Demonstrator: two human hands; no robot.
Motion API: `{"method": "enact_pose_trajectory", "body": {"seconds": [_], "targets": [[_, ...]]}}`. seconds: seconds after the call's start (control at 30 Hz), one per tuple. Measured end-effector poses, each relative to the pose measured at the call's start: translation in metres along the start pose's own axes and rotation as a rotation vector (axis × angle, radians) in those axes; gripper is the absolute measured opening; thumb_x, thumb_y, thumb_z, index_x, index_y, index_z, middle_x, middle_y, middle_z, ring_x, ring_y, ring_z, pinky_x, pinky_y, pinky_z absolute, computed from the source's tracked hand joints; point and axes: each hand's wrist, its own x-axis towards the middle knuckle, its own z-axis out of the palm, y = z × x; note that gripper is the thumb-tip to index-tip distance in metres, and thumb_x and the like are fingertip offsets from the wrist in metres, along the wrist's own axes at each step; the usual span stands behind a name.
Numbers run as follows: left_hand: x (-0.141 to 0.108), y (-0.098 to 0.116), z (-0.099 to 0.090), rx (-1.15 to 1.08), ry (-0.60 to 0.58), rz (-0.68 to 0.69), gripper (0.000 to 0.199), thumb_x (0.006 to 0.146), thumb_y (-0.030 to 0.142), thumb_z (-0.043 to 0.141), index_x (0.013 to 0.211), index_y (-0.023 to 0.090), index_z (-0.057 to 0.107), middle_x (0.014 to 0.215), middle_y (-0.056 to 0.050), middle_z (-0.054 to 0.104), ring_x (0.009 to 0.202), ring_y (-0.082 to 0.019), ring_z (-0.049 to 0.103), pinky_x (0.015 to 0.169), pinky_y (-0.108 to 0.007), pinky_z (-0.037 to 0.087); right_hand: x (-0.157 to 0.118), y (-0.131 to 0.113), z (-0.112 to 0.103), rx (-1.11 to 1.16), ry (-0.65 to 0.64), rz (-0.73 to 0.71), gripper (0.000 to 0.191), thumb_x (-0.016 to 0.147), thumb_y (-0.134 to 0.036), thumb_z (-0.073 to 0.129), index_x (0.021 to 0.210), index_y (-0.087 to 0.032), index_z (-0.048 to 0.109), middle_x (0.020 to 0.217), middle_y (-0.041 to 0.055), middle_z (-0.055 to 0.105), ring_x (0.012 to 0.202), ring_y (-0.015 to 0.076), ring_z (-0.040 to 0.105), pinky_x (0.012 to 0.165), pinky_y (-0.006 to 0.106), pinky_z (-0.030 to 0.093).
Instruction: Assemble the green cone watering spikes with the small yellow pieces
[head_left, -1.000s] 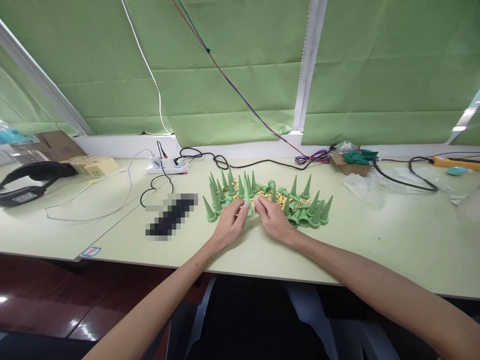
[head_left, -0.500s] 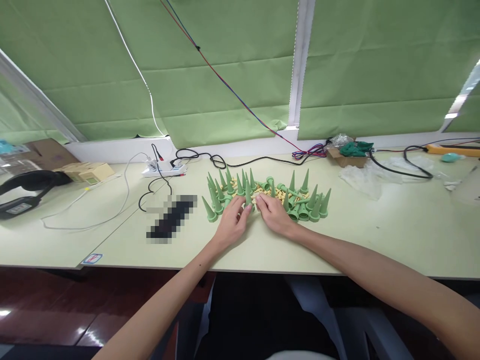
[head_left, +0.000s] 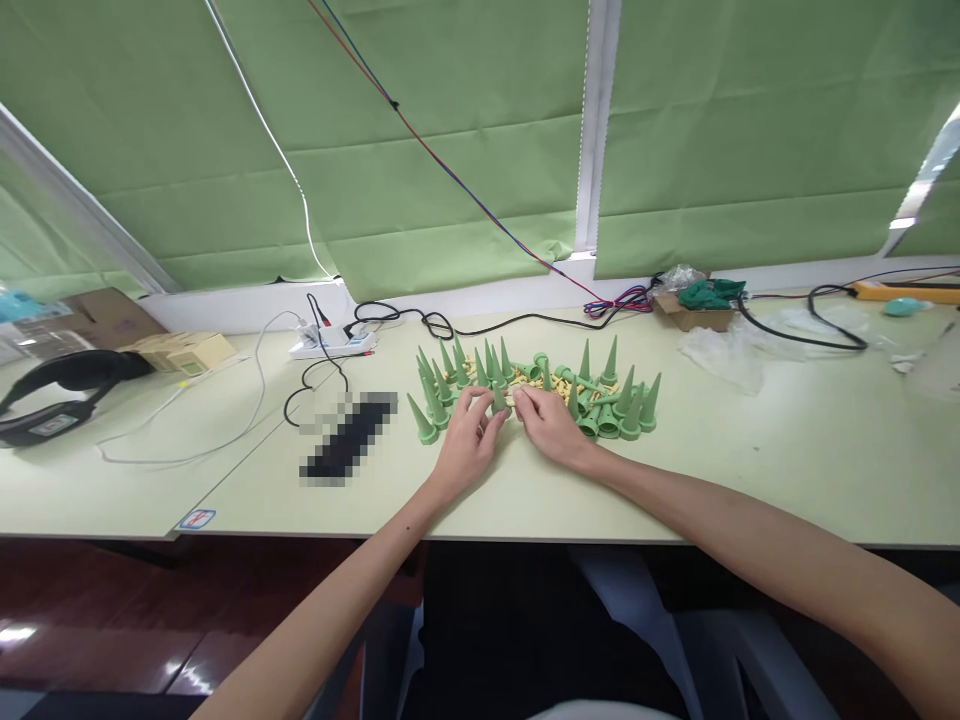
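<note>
My left hand is closed around a green plastic spike, thumb and fingers at its lower part. My right hand is pinched beside it, with a small yellow piece at its fingertips, close to the held spike; whether the two touch I cannot tell. Upright green spikes stand in a group to the left of the hands. More green spikes stand or lie on the right, some showing hollow round ends. Behind the hands lies a pile of small yellow parts, partly hidden by the right hand.
On the pale table, a blurred dark object lies left of the spikes. A power strip, cables and headphones are farther left. A small cardboard box and clear plastic bags sit at the back right.
The view has shifted slightly. More of the small yellow piece now shows between my hands, by the spike in my left hand. Both hands stay almost in place.
</note>
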Motion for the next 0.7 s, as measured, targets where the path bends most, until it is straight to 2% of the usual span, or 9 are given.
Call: {"method": "enact_pose_trajectory", "body": {"seconds": [0.2,0.33,0.5,0.6,0.7], "targets": [[0.0019,-0.0005,0.0025,-0.05,0.084,-0.078,0.022,0.093,0.035,0.052,0.108,0.021,0.046,0.11,-0.005,0.052,0.056,-0.004,0.049,0.054,-0.023,0.044,-0.0009,-0.0046,-0.0021,-0.007,0.035,0.007,0.036,0.1,-0.039,0.033,0.071,-0.021,0.045,0.065,-0.0022,0.05,0.059,0.0132,0.047,0.061,0.027,0.034],[0.0025,0.0008,0.0005,-0.095,0.136,-0.168,0.024,0.094,0.043,0.049,0.094,0.019,0.049,0.092,-0.002,0.057,0.053,-0.006,0.047,0.052,-0.023,0.04,-0.0004,-0.0041,-0.0034,0.003,0.077,0.027,0.036,0.1,-0.042,0.034,0.073,-0.022,0.043,0.065,-0.0016,0.052,0.059,0.0138,0.048,0.062,0.028,0.035],[0.0041,-0.0022,-0.0026,-0.151,0.015,-0.261,0.061,0.098,0.054,0.026,0.064,0.016,0.059,0.053,-0.001,0.05,0.05,-0.012,0.048,0.052,-0.026,0.037,-0.0009,-0.0035,-0.0033,0.008,0.051,0.004,0.036,0.1,-0.044,0.034,0.074,-0.021,0.045,0.068,-0.0014,0.054,0.06,0.0136,0.048,0.061,0.027,0.035],[0.0049,-0.0028,-0.0033,-0.202,-0.061,-0.302,0.067,0.096,0.059,0.025,0.066,0.015,0.065,0.044,0.0,0.045,0.047,-0.014,0.048,0.054,-0.028,0.038,-0.0012,-0.0031,-0.0029,0.004,-0.005,-0.004,0.036,0.101,-0.044,0.034,0.076,-0.021,0.047,0.07,-0.0019,0.054,0.06,0.0127,0.047,0.061,0.026,0.035],[0.0053,0.0005,-0.0045,-0.21,-0.097,-0.311,0.064,0.095,0.06,0.028,0.07,0.015,0.066,0.045,0.001,0.047,0.048,-0.015,0.048,0.059,-0.029,0.04,-0.0012,-0.0021,-0.0028,-0.006,-0.026,0.004,0.037,0.101,-0.045,0.034,0.075,-0.021,0.046,0.07,-0.002,0.054,0.062,0.0124,0.047,0.062,0.026,0.034]]}}
